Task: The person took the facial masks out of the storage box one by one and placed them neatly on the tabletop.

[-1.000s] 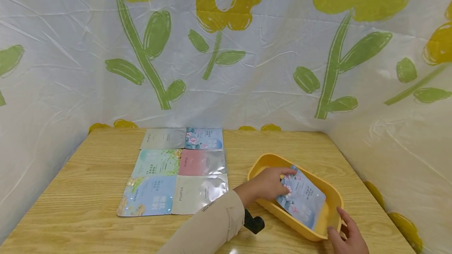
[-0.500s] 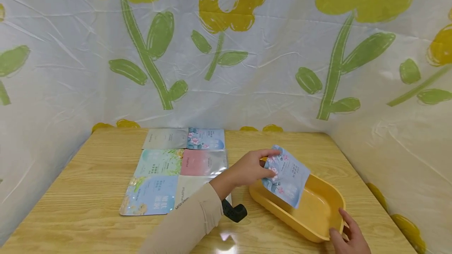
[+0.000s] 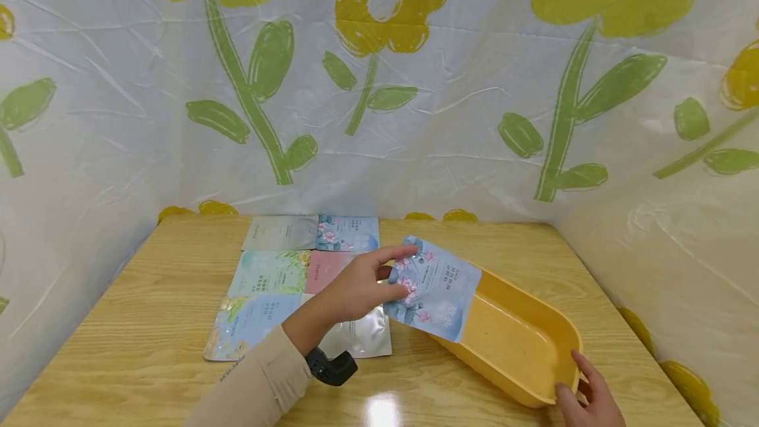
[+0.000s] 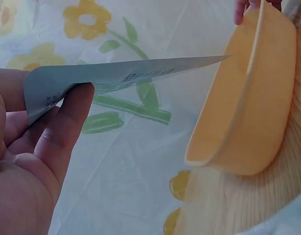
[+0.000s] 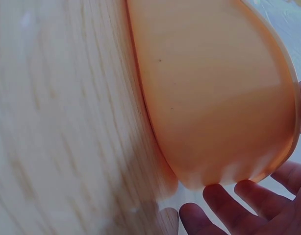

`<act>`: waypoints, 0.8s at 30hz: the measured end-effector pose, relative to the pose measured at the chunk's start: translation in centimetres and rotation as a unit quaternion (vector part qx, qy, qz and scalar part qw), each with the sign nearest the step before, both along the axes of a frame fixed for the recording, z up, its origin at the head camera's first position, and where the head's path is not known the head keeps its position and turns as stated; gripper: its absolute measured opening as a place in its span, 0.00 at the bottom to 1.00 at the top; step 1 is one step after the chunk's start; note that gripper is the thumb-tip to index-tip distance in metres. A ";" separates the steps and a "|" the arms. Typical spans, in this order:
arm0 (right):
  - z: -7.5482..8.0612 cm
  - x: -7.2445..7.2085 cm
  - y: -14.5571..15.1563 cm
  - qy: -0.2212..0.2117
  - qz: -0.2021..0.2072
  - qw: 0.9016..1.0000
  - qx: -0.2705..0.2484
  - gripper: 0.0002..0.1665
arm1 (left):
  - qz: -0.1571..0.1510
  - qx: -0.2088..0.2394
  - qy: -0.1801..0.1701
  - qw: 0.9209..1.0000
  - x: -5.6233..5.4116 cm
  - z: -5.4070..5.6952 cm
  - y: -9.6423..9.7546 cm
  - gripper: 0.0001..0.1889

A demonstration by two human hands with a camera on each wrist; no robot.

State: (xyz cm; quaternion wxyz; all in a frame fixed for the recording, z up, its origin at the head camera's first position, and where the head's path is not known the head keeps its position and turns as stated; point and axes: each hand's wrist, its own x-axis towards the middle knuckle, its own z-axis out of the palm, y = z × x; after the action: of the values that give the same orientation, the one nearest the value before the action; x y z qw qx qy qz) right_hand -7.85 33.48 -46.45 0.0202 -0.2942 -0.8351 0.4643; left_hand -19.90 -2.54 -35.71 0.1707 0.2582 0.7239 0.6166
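My left hand (image 3: pixel 350 292) pinches a light-blue face mask packet (image 3: pixel 441 292) with pink flowers by its left end. The packet is raised and tilted, overlapping the far left end of a yellow plastic basin (image 3: pixel 522 335) in the head view. In the left wrist view the packet (image 4: pixel 126 68) appears nearly edge-on, its end bent between thumb and fingers. At the basin's near right end, my right hand (image 3: pixel 590 395) holds the rim. From the right wrist, several fingertips (image 5: pixel 213 192) show against the basin's outer wall (image 5: pixel 214 122).
Left on the wooden table (image 3: pixel 148 321), several mask packets lie edge to edge in two columns: grey (image 3: pixel 281 232), blue floral (image 3: pixel 348 234), green (image 3: pixel 267 273), pink (image 3: pixel 325 267), blue (image 3: pixel 252 321) and silver (image 3: pixel 370 331). A flower-printed sheet (image 3: pixel 450 150) encloses the table's back and sides.
My left hand has lifted the blue packet up out of the basin and carried it leftward. The right hand stays at the basin's rim, and the basin has hardly moved.
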 end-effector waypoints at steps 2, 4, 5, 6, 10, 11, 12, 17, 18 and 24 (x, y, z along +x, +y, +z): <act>0.1 0.0 0.0 -0.004 0.000 1.000 -0.003 0.45 | 0.005 -0.008 0.011 1.000 0.6 -0.4 -1.2 0.32; 0.1 0.0 -0.1 -0.005 0.001 1.000 -0.006 0.45 | 0.010 -0.015 0.024 1.000 1.1 -0.7 -2.4 0.32; 0.1 0.0 -0.1 -0.004 0.004 1.000 -0.008 0.45 | 0.014 -0.019 0.033 0.999 1.4 -0.9 -3.1 0.32; 0.1 0.1 -0.1 -0.005 0.003 1.000 -0.008 0.45 | 0.020 -0.024 0.039 0.999 1.6 -1.1 -3.8 0.31; 0.1 0.0 -0.2 0.001 -0.018 1.000 -0.003 0.45 | 0.038 -0.012 0.027 0.999 2.5 -1.9 -6.6 0.31; 0.0 0.0 -0.2 0.002 -0.021 1.000 -0.004 0.45 | 0.046 -0.011 0.024 0.999 2.8 -2.1 -7.3 0.31; -0.1 0.0 -0.1 0.002 -0.022 1.000 -0.004 0.45 | 0.053 -0.005 0.014 0.998 3.0 -2.3 -7.9 0.31; -0.5 -0.2 0.2 0.001 -0.021 1.000 -0.010 0.46 | 0.105 -0.025 -0.013 0.994 4.2 -3.5 -11.1 0.31; -0.4 -0.3 0.2 0.000 -0.020 1.000 -0.009 0.46 | 0.113 -0.029 -0.019 0.993 4.4 -3.8 -11.6 0.31; -0.2 -0.2 -0.2 0.003 -0.026 1.000 -0.013 0.46 | 0.147 -0.028 -0.060 0.987 6.2 -5.2 -14.4 0.34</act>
State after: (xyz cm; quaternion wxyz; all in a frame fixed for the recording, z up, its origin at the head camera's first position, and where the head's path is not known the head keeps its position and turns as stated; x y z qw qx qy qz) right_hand -8.10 33.27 -46.68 0.0309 -0.3149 -0.8211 0.4751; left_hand -13.67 -16.98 -40.94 0.1285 0.1073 0.7594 0.6287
